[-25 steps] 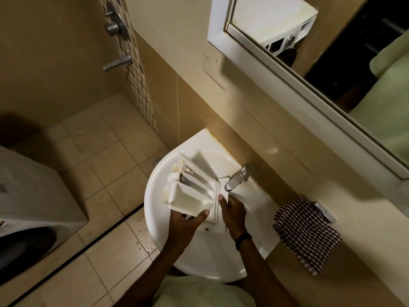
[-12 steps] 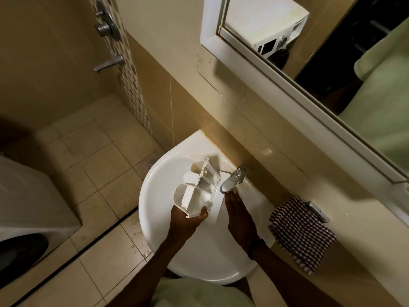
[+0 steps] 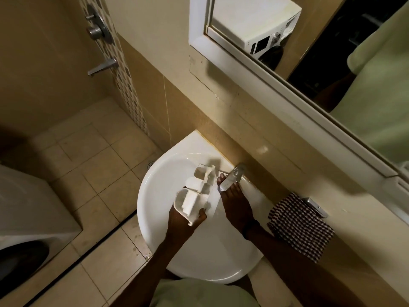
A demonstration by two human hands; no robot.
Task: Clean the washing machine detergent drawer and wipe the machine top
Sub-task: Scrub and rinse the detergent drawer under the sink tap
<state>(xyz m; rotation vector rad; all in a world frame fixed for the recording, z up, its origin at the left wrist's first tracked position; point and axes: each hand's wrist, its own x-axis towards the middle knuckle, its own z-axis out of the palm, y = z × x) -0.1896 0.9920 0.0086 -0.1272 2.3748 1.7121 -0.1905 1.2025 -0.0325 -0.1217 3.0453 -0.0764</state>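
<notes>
The white plastic detergent drawer (image 3: pixel 197 191) with several compartments hangs over the white sink basin (image 3: pixel 155 196). My left hand (image 3: pixel 183 220) grips its near end from below. My right hand (image 3: pixel 234 207) reaches forward, its fingertips on the chrome tap (image 3: pixel 232 178) at the back of the sink; the fingers wrap around the tap's lever. The washing machine (image 3: pixel 28 209) stands at the left edge, only its white top and dark door showing.
A checked cloth (image 3: pixel 301 227) hangs from a holder on the wall right of the sink. A mirror (image 3: pixel 332 52) above reflects the machine. Shower fittings (image 3: pixel 99 32) are on the far wall, and a floor drain (image 3: pixel 151 165) lies behind the sink.
My right hand let go of the drawer and moved forward to the tap. My left hand turned the drawer and carried it further over the basin.
</notes>
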